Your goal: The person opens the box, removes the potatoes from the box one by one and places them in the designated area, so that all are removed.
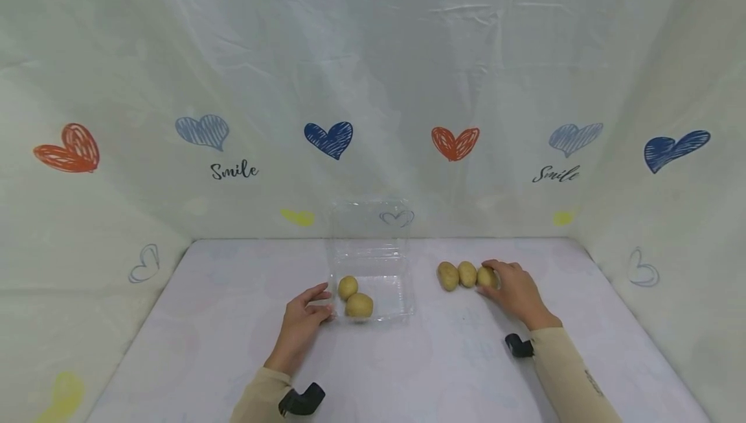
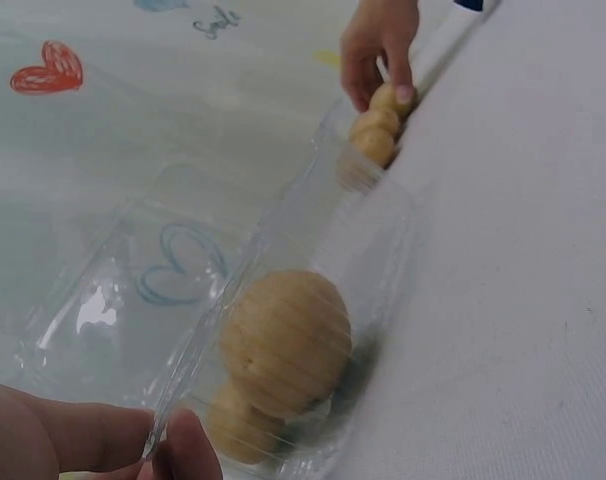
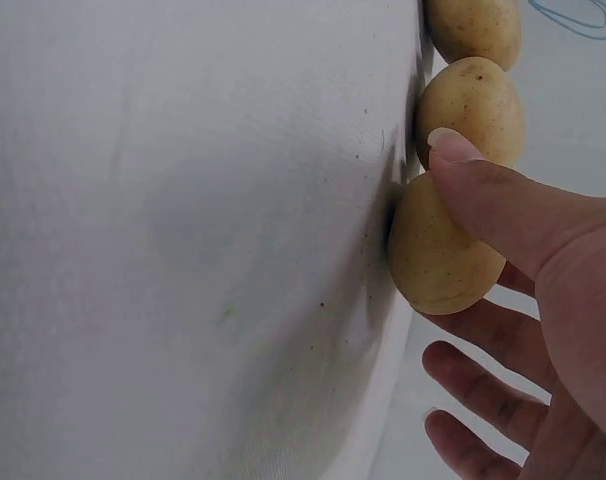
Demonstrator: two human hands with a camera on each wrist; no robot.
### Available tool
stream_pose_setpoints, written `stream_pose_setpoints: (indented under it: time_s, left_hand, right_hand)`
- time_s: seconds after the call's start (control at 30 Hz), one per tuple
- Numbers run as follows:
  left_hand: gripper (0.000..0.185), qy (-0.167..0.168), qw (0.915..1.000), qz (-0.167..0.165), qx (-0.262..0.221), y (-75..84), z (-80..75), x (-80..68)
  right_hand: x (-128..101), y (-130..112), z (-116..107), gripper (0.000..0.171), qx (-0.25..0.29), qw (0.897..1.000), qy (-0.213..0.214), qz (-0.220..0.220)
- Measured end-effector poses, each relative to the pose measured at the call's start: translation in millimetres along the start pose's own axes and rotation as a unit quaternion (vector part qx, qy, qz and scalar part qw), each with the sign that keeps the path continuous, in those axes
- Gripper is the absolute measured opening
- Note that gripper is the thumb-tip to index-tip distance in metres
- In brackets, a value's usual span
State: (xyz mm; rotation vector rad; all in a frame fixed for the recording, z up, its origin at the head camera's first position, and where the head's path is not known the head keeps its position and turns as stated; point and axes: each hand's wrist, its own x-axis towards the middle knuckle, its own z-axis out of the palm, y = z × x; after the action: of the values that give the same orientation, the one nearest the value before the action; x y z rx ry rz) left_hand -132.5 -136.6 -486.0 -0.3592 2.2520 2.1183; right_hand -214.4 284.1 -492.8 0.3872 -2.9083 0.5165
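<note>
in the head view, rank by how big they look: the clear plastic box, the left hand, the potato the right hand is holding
1. clear plastic box, largest by far.
2. left hand, smaller than the box.
3. potato under the right hand, smallest, though fingers partly cover it.
All lie at a similar distance, so the order seems safe.

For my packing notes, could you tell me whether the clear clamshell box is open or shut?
Open: the clamshell box has its lid raised, with two potatoes inside.

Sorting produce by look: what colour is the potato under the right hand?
Yellowish tan with fine brown specks; the potato shows best in the right wrist view.
</note>
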Motion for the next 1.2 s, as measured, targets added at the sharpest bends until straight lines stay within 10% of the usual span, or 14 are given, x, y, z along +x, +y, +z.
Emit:
stream_pose_setpoints:
  time_s: [1.2]
  left_hand:
    - [0.051, 0.004, 1.0000, 0.001, -0.008, 2.8, -0.8, -1.5]
  right_hand:
    - [-9, 6, 4, 0.063, -0.003, 1.000, 0.012, -0.027]
